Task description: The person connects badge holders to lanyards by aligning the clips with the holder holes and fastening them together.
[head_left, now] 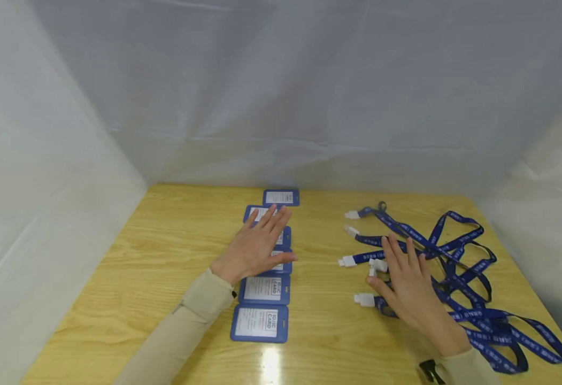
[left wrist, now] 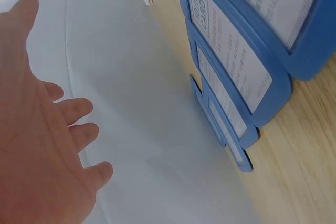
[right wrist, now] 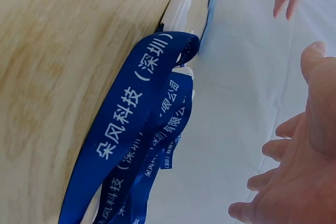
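Several blue ID card holders (head_left: pixel 260 324) with white inserts lie in a column across the table. My left hand (head_left: pixel 255 247) is spread above the middle of that column, holding nothing and hiding parts of some holders. From the left wrist view, its palm and extended fingers stand apart from the holders (left wrist: pixel 231 51). On the right, several navy lanyards (head_left: pixel 408 231) with white printing and white plastic clips (head_left: pixel 364 300) lie in overlapping loops. Fingers extended, my right hand (head_left: pixel 408 291) hovers empty over them. The right wrist view shows a printed lanyard strap (right wrist: pixel 123 103) beside the hand.
Everything lies on a light wooden table (head_left: pixel 155 267). A pale sheet (head_left: pixel 309 80) hangs behind it and along both sides. Between the card holders and the lanyard clips runs a strip of bare wood. A black buckle (head_left: pixel 430 370) is at my right wrist.
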Available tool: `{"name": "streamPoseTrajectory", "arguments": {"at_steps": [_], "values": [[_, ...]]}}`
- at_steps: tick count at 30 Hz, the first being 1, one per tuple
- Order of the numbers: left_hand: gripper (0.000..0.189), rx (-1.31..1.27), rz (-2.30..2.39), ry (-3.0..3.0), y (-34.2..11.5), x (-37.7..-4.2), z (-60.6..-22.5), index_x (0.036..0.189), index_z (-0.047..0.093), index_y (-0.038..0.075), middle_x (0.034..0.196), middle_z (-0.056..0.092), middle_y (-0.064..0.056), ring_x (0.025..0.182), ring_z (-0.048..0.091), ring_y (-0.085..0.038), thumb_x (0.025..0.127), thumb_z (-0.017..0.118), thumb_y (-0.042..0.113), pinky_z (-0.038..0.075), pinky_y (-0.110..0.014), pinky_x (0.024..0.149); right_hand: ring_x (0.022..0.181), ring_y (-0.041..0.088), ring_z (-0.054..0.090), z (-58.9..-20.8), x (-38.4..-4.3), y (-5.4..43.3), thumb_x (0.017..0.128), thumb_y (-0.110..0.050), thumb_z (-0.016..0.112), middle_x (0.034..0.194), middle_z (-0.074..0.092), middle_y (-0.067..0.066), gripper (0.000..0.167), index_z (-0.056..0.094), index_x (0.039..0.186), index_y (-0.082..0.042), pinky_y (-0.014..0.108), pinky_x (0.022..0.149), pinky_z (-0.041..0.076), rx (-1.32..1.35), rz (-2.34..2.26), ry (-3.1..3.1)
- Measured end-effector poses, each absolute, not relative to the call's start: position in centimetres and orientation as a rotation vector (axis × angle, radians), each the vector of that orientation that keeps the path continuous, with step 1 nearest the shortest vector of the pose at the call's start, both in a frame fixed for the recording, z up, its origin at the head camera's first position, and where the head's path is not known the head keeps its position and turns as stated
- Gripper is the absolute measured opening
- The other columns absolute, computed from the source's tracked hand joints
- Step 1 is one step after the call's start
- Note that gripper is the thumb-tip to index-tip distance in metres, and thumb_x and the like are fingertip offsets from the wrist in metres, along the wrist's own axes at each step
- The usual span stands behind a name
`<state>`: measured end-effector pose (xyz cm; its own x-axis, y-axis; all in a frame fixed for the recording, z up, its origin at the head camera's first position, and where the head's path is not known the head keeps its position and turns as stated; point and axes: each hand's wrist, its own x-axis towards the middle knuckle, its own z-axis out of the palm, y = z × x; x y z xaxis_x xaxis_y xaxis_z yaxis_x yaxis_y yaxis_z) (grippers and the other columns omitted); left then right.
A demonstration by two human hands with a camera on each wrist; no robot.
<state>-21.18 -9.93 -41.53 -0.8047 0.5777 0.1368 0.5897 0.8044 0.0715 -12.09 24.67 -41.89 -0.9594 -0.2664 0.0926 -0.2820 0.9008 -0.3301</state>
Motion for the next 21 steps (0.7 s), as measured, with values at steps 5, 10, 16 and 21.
{"name": "streamPoseTrajectory", "arguments": {"at_steps": [5, 10, 16, 21], "values": [[0.097, -0.926, -0.155, -2.913, -9.8, -21.2, -41.5, 0.164, 0.005, 0.015, 0.17, 0.007, -0.005, 0.157, 0.008, -0.026, 0.095, 0.039, 0.075, 0.005, -0.052, 0.128, 0.153, 0.047, -0.011, -42.2, -12.3, 24.6, 0.104, -0.053, 0.047, 0.17, -0.001, 0.014, 0.086, 0.0, 0.163, -0.012, 0.078, 0.115, 0.002, 0.443, 0.562, -3.021], [0.095, -0.916, -0.195, -2.928, -9.6, -21.3, -41.6, 0.164, 0.01, 0.014, 0.17, 0.008, -0.004, 0.158, 0.009, -0.027, 0.096, 0.044, 0.071, 0.008, -0.051, 0.128, 0.152, 0.051, 0.003, -42.2, -12.9, 24.6, 0.104, -0.046, 0.051, 0.169, 0.012, 0.019, 0.081, 0.008, 0.164, -0.013, 0.08, 0.112, 0.014, 0.47, 0.526, -2.958], [0.09, -0.924, -0.21, -2.912, -9.5, -21.5, -41.4, 0.163, 0.017, 0.015, 0.17, 0.014, -0.008, 0.157, 0.011, -0.029, 0.097, 0.046, 0.069, 0.013, -0.052, 0.128, 0.144, 0.053, 0.03, -41.7, -14.2, 24.8, 0.101, -0.027, 0.063, 0.157, 0.037, 0.028, 0.07, 0.029, 0.158, -0.001, 0.076, 0.106, 0.033, 0.564, 0.544, -2.742], [0.09, -0.934, -0.174, -2.899, -9.5, -21.6, -41.3, 0.163, 0.019, 0.014, 0.17, 0.016, -0.009, 0.157, 0.012, -0.03, 0.097, 0.042, 0.071, 0.018, -0.052, 0.127, 0.125, 0.051, 0.05, -41.0, -16.6, 25.0, 0.095, -0.009, 0.07, 0.14, 0.051, 0.033, 0.062, 0.042, 0.148, 0.006, 0.066, 0.096, 0.047, 0.602, 0.526, -2.627]]}}
